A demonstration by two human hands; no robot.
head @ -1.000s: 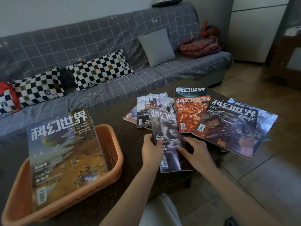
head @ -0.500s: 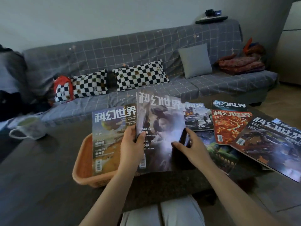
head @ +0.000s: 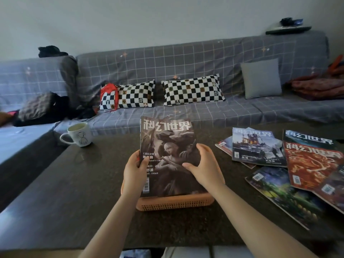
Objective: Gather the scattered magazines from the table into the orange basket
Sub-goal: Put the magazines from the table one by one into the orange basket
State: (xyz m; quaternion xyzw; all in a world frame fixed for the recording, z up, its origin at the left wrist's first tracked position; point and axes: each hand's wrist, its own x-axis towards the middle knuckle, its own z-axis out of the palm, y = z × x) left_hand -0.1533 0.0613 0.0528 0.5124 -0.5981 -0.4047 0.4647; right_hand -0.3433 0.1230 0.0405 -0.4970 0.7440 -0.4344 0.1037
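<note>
Both hands are gripping a grey magazine (head: 168,155), holding it cover up over the orange basket (head: 175,202). The left hand (head: 134,171) is pinching its left edge, thumb on the cover. The right hand (head: 203,165) is clasping its right edge, thumb pressing the cover. Right of the grip, more magazines (head: 297,164) are lying scattered on the table (head: 65,192). Beyond and left of it, a mug (head: 79,134) is standing.

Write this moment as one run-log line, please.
both hands: left hand, right hand hold grey magazine | over orange basket | other magazines remain on table
</note>
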